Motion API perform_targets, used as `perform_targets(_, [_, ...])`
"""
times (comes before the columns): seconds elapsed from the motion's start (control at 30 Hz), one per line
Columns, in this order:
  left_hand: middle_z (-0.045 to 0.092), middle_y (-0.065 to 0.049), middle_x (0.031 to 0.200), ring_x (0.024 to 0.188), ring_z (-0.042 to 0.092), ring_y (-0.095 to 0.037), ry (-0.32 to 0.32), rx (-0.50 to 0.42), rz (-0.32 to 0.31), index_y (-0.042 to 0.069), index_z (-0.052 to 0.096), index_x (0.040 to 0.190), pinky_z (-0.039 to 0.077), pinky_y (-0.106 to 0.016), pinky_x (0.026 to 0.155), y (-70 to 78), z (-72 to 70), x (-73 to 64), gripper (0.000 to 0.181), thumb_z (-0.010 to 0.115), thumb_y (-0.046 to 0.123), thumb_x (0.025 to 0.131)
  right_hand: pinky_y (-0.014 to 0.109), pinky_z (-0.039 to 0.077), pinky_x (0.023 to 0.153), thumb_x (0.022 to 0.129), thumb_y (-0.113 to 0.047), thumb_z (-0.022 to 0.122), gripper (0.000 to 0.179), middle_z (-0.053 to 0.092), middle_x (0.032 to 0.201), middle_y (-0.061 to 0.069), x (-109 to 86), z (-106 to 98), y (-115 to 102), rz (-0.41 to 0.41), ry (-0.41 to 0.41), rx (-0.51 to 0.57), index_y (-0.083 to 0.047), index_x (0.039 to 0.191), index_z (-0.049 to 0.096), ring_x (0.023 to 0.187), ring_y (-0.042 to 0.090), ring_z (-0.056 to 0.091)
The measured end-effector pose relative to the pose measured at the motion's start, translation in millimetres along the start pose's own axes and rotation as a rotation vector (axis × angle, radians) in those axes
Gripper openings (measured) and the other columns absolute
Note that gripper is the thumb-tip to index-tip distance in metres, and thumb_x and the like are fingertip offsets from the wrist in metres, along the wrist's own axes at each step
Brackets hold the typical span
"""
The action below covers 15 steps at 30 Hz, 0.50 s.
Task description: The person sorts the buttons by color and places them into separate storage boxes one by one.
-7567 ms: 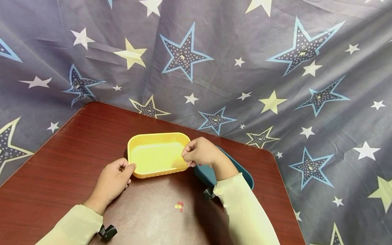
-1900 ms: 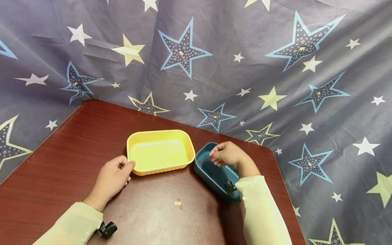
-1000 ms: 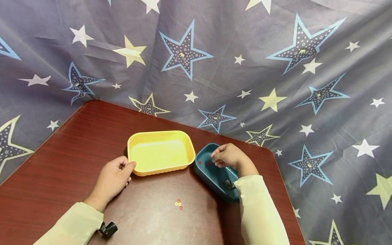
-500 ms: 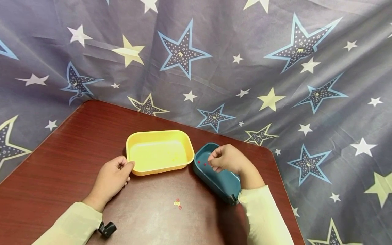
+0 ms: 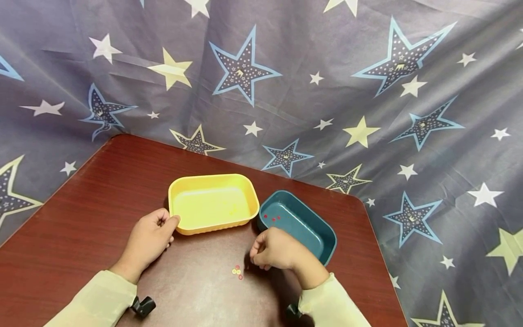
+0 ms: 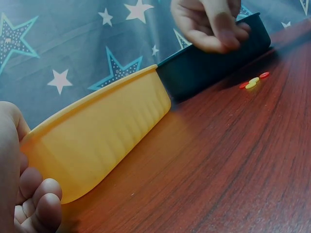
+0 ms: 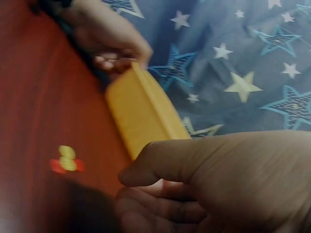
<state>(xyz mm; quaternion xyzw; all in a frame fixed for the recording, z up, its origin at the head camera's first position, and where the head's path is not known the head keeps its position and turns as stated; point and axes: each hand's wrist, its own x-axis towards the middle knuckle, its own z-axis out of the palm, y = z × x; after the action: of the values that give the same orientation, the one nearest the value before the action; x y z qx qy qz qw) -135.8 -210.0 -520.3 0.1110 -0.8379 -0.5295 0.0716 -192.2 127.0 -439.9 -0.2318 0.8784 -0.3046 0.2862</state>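
My left hand [image 5: 150, 234] pinches the yellow tray [image 5: 212, 227] by its rim; my right hand [image 5: 274, 249], fingers loosely curled, hangs near four red and yellow discs [image 5: 238, 272].

A reddish-brown bench [image 5: 122, 177] with wood-like grain and rounded far corners; light reflects off its near middle. Behind the bench and along both its sides hangs a grey-purple curtain [image 5: 302, 50] (it looks bluer in the wrist views), softly creased and printed with stars. Above the bench's far edge are a large blue-outlined star [image 5: 245, 70], dotted inside around a small crown, and a plain yellow star [image 5: 173, 69]. Right of the bench is a white star [image 5: 485, 195]; left of it, part of a yellow-outlined star [image 5: 13, 190].
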Motion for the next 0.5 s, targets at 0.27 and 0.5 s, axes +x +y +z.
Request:
perform_targets(0.27, [0.067,-0.006,0.065,0.051,0.063,-0.021,-0.004,-0.005,-0.005,0.015,0.054,0.081,0.048,-0.034,0.046,0.3,0.0,0.0,0.04,0.06,0.048,0.104,0.025,0.051,0.048,0.081,-0.021,0.084,0.018,0.065,0.058,-0.016,5.7,34.1,0.4,-0.034,0.069,-0.152,-0.027,0.07,0.072,0.048,0.005,0.059])
perform_targets(0.5, [0.067,-0.005,0.064,0.05,0.062,-0.021,0.003,-0.005,0.004,0.015,0.053,0.08,0.047,-0.034,0.045,-0.7,1.0,0.1,0.04,0.061,0.046,0.104,0.021,0.045,0.051,0.076,-0.03,0.091,0.024,0.06,0.057,-0.022,7.9,44.9,-1.3,-0.024,0.131,-0.251,-0.03,0.067,0.069,0.053,0.0,0.054])
